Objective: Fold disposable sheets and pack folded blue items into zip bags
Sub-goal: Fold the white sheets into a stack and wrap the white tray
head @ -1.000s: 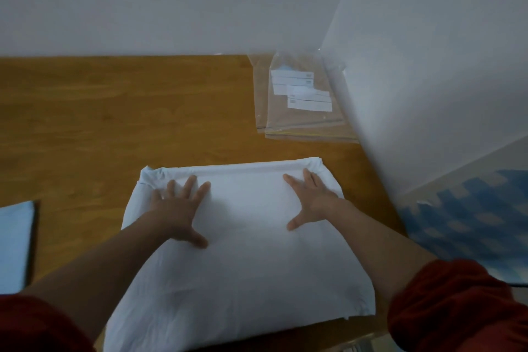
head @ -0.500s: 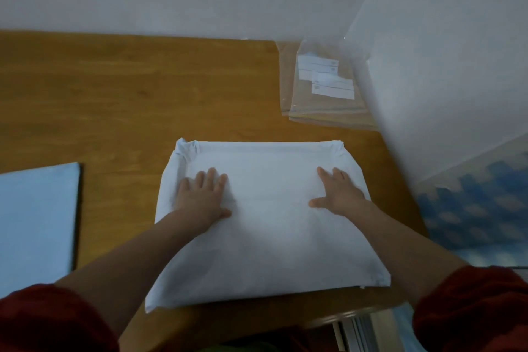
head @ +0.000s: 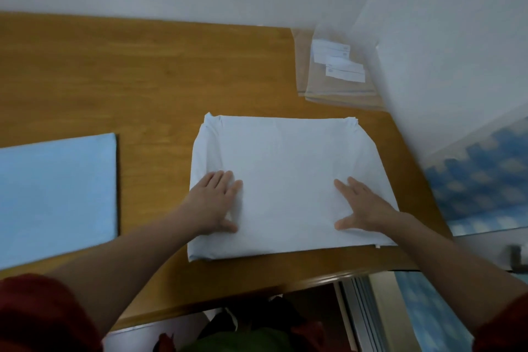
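Observation:
A folded white disposable sheet (head: 285, 163) lies flat on the wooden table (head: 143, 80), near its front right edge. My left hand (head: 215, 203) presses on the sheet's left part with straight fingers. Flat on the sheet's right part, my right hand (head: 363, 206) has its fingers spread. A folded blue item (head: 54, 197) lies at the table's left edge. A stack of clear zip bags (head: 337, 74) with white labels sits at the far right corner.
White walls close off the back and right of the table. A blue-and-white checked floor (head: 480, 174) shows to the right, beyond the table edge. Dark things lie under the table's front edge.
Both hands have slid toward me across the white sheet, from its far part to its near part. The view has shifted, so more of the blue item shows at the left.

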